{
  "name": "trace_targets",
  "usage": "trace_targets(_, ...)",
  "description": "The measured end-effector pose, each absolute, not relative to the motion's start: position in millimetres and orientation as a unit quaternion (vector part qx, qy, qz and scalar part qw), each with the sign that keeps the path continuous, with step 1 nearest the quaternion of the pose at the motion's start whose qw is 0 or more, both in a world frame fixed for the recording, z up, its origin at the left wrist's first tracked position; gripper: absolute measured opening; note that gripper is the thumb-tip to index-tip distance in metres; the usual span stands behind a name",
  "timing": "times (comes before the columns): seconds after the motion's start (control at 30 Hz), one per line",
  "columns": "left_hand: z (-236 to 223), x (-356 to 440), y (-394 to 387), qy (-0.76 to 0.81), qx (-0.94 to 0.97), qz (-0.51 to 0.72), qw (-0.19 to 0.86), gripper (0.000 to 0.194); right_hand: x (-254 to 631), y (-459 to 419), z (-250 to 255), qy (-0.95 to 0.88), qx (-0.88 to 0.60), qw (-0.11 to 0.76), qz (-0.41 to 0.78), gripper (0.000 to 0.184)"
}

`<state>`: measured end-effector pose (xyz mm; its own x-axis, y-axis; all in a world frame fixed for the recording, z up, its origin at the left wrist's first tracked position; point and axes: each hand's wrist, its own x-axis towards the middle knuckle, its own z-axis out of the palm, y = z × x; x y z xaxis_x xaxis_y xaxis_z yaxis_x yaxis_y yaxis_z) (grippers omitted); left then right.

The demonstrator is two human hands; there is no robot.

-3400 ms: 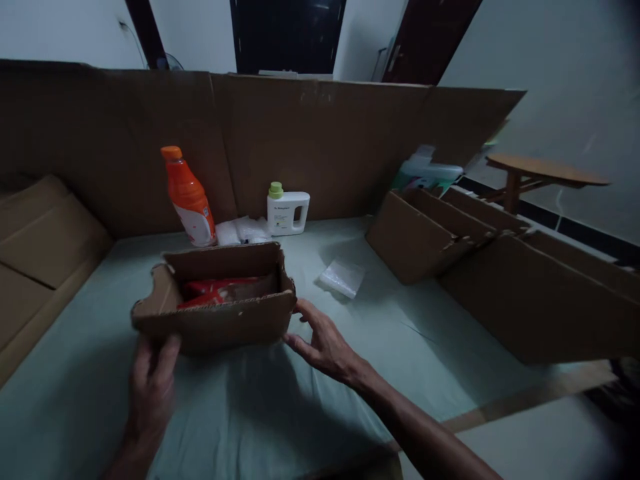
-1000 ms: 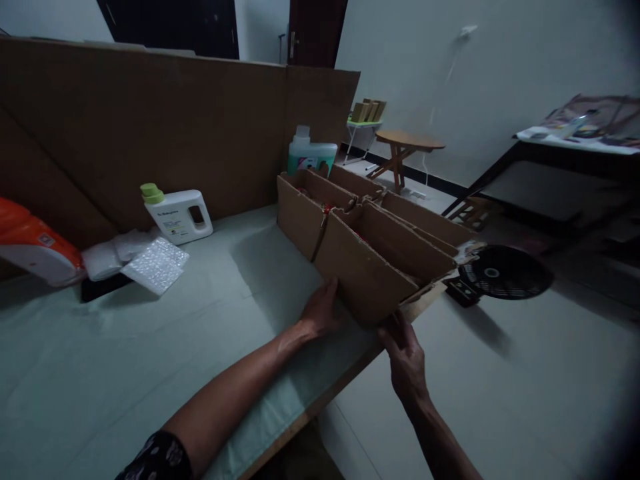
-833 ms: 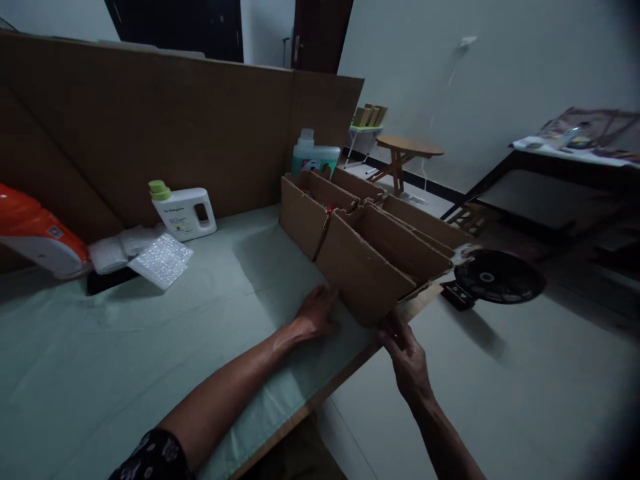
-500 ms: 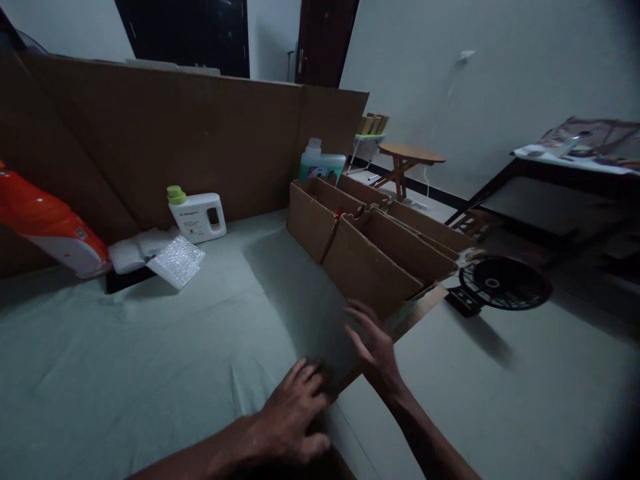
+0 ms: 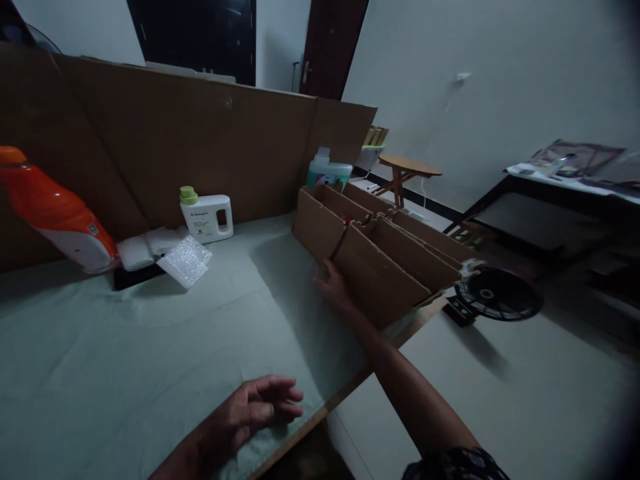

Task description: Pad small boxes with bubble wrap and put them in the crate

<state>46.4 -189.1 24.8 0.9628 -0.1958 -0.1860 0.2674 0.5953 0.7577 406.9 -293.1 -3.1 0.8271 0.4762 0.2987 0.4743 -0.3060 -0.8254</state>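
Observation:
Two cardboard boxes (image 5: 385, 280), open at the top and divided inside, stand side by side along the right edge of the cloth-covered table (image 5: 200, 347). My right hand (image 5: 334, 287) reaches in front of them, fingers apart and holding nothing, close to the side wall near the gap between the boxes. Whether it touches the cardboard I cannot tell. By the table's front edge my left hand (image 5: 257, 408) hovers over the cloth, palm turned sideways, fingers loosely stretched and holding nothing. A bit of something red shows inside the farther box.
A white bottle with a green cap (image 5: 207, 217), bubble-wrap packs (image 5: 185, 260) and a leaning orange bottle (image 5: 60, 213) stand at the back left. Behind the boxes is a teal liquid bottle (image 5: 327, 175). A cardboard screen (image 5: 210, 140) borders the table. A fan (image 5: 493, 293) sits on the floor.
My right hand has moved forward and left along the boxes' side. My left hand has drawn back left and turned from palm down to sideways. The view has shifted slightly.

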Motion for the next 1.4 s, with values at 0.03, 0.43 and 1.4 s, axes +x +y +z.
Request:
trace_targets(0.03, 25, 48, -188, 0.058, 0.392, -0.122, 0.91, 0.06, 407, -292, -5, -0.296, -0.808, 0.509, 0.003, 0.069)
trace_targets(0.43, 17, 48, -187, 0.055, 0.318, -0.13, 0.937, 0.064, 430, -275, -5, -0.296, -0.823, 0.484, -0.018, 0.065)
trace_targets(1.4, 23, 59, -174, 0.023, 0.328, -0.126, 0.936, 0.041, 379, -237, 7, -0.47, -0.87, 0.097, -0.115, 0.037)
